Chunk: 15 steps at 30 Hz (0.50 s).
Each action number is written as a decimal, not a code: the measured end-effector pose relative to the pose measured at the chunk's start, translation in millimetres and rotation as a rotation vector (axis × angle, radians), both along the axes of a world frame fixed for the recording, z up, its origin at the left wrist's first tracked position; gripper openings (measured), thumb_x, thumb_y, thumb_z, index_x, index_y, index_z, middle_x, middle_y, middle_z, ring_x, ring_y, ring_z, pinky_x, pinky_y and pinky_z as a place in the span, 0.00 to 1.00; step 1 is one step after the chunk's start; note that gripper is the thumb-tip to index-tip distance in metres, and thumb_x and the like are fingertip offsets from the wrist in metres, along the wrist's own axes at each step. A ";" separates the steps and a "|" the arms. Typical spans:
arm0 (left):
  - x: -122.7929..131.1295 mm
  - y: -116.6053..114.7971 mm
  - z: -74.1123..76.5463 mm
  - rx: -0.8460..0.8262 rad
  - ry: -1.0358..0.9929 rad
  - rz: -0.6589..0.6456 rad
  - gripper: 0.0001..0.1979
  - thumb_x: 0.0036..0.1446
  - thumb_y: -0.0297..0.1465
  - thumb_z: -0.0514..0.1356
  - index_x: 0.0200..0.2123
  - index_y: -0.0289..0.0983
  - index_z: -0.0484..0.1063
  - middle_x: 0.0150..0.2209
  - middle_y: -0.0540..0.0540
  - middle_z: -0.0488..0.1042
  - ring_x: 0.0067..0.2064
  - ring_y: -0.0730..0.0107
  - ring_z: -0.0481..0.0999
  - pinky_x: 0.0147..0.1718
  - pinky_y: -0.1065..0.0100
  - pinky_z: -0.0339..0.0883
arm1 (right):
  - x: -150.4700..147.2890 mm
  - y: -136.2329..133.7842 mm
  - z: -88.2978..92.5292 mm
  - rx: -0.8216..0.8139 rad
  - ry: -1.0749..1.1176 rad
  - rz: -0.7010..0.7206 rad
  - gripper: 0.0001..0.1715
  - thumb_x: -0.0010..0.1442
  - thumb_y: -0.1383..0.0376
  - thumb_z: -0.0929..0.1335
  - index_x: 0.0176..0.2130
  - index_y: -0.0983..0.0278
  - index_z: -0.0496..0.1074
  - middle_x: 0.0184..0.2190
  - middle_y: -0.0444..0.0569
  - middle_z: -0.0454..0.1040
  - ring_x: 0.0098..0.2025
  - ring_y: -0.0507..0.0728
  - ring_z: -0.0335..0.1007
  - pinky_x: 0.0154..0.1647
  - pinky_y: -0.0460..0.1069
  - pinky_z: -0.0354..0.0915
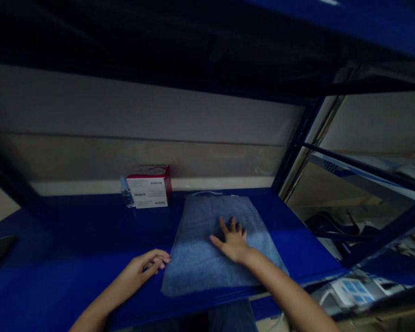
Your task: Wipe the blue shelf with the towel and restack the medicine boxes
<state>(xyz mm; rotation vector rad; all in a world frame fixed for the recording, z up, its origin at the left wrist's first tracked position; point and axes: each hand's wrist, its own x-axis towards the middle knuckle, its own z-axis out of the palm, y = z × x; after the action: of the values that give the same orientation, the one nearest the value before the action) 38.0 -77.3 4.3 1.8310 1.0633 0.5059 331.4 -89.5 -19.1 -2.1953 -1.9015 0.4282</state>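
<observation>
A blue-grey cloth (200,269), perhaps a folded towel, lies spread nearly flat on the blue shelf (90,235). My right hand (233,244) rests on the middle of this cloth, palm down with its fingers spread apart. Beside the cloth's left edge is my left hand (147,267). Its fingers are curled loosely together with the thumb, and the fingertips come right up to the edge. Nothing shows between them, and whether they touch the fabric is hard to make out.
A white and red box (147,191) stands at the back, with a small clear bottle (127,193) at its left. A dark flat object (0,251) lies at the far left. Blue posts (297,143) and an upper shelf frame the space. White boxes (352,293) sit lower right.
</observation>
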 end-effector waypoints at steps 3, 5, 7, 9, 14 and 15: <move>-5.7 1.9 -21.2 -0.029 -0.092 0.181 0.18 0.51 0.45 0.55 0.36 0.38 0.70 0.34 0.46 0.75 0.32 0.66 0.73 0.31 0.67 0.67 | -29.8 24.7 -24.7 0.095 -0.108 -0.106 0.41 0.55 0.45 0.57 0.61 0.62 0.46 0.61 0.64 0.44 0.60 0.76 0.40 0.49 0.76 0.35; -9.7 -0.7 -28.8 -0.046 -0.133 0.239 0.19 0.49 0.47 0.56 0.35 0.38 0.70 0.33 0.46 0.75 0.31 0.66 0.73 0.32 0.67 0.67 | -21.1 34.3 -36.0 0.151 -0.159 -0.118 0.36 0.57 0.51 0.57 0.61 0.61 0.48 0.61 0.63 0.44 0.60 0.76 0.39 0.49 0.76 0.35; -12.8 -5.0 -31.5 -0.060 -0.155 0.261 0.19 0.49 0.47 0.56 0.36 0.38 0.70 0.33 0.46 0.75 0.32 0.66 0.72 0.34 0.66 0.67 | 10.7 39.1 -41.2 0.133 -0.182 -0.146 0.33 0.58 0.55 0.57 0.61 0.59 0.48 0.62 0.60 0.42 0.60 0.74 0.38 0.50 0.74 0.36; -14.2 -9.1 -31.6 -0.068 -0.157 0.260 0.19 0.50 0.47 0.55 0.36 0.39 0.69 0.33 0.47 0.74 0.33 0.66 0.72 0.34 0.67 0.66 | 60.9 38.9 -43.0 0.057 -0.200 -0.285 0.32 0.59 0.56 0.56 0.61 0.57 0.47 0.63 0.57 0.40 0.61 0.73 0.36 0.52 0.72 0.37; -11.1 -14.6 -31.6 -0.019 -0.111 0.207 0.17 0.53 0.46 0.53 0.36 0.40 0.70 0.32 0.48 0.73 0.34 0.66 0.72 0.35 0.68 0.65 | 199.2 27.5 -53.3 -0.097 -0.162 -0.906 0.35 0.58 0.51 0.52 0.61 0.58 0.45 0.63 0.57 0.38 0.61 0.78 0.30 0.49 0.75 0.35; -10.1 -15.4 -31.7 -0.007 -0.101 0.197 0.17 0.53 0.46 0.52 0.35 0.40 0.70 0.31 0.48 0.73 0.34 0.66 0.72 0.35 0.68 0.65 | 216.0 27.4 -55.4 -0.104 -0.126 -0.978 0.36 0.57 0.50 0.51 0.61 0.61 0.47 0.62 0.60 0.41 0.60 0.79 0.32 0.48 0.75 0.36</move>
<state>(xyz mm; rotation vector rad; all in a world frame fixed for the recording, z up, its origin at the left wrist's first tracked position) 27.9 -92.7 -27.4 1.6849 1.1809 0.7027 547.4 -62.2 -74.5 -2.8984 -0.6467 0.1990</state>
